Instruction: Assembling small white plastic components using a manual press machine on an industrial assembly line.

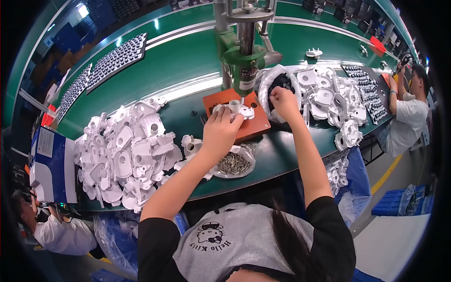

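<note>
My left hand (221, 127) grips a white plastic housing (246, 112) on the orange base plate (258, 123) of a green drill-press-like machine (244, 61). The machine's thin tip comes down at the housing. To the right, my right hand (284, 103) is closed over a bag (264, 89) of small black parts (283, 82); what its fingers hold, if anything, is too small to make out. In front of the base plate lies a clear bag of metal screws (232, 164).
White plastic housings form a big heap (124, 157) on the left and another pile (326, 94) on the right. Trays of small parts (117, 61) lie at the back left and a similar tray (369, 91) at right. Co-workers (408, 113) sit at both sides.
</note>
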`<state>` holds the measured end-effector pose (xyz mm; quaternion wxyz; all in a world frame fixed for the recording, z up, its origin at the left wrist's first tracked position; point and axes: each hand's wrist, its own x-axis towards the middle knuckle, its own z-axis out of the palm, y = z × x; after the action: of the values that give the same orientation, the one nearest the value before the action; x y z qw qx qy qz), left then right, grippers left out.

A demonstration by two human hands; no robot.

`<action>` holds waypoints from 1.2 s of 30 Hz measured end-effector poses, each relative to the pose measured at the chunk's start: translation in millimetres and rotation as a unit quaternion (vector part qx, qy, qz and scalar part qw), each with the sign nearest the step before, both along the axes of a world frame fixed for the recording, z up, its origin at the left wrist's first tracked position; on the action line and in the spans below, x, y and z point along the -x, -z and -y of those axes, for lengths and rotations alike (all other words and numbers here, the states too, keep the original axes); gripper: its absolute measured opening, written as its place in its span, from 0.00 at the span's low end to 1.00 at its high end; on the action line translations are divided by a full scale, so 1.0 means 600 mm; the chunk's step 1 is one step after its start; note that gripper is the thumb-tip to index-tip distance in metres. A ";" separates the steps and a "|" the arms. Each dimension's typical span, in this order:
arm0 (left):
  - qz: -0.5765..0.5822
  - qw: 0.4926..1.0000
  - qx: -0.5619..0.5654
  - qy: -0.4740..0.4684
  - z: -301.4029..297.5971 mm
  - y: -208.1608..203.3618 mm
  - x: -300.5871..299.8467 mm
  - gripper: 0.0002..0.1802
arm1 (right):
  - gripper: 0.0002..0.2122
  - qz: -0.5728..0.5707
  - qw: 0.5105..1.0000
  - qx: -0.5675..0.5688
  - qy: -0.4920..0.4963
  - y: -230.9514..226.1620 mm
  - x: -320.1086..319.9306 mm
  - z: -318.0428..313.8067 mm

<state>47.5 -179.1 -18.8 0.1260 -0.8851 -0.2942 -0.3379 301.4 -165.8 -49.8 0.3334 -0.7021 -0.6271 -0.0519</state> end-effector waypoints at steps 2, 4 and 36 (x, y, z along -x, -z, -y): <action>0.003 1.000 0.022 -0.010 -0.004 0.007 -0.015 0.07 | 0.05 -0.063 0.993 0.087 -0.040 0.013 -0.011 -0.016; 0.004 0.999 0.045 -0.026 -0.003 0.007 -0.019 0.07 | 0.04 -0.082 0.991 0.082 -0.064 0.015 -0.021 -0.020; -0.072 0.969 0.234 0.037 -0.025 -0.016 0.041 0.15 | 0.09 0.069 0.972 -0.056 -0.216 -0.070 0.149 0.085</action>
<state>23.0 -164.2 -9.4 -0.0767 -0.9223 -0.3224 -0.1991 212.1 -217.0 -7.7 0.3317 -0.5246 -0.7816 -0.0622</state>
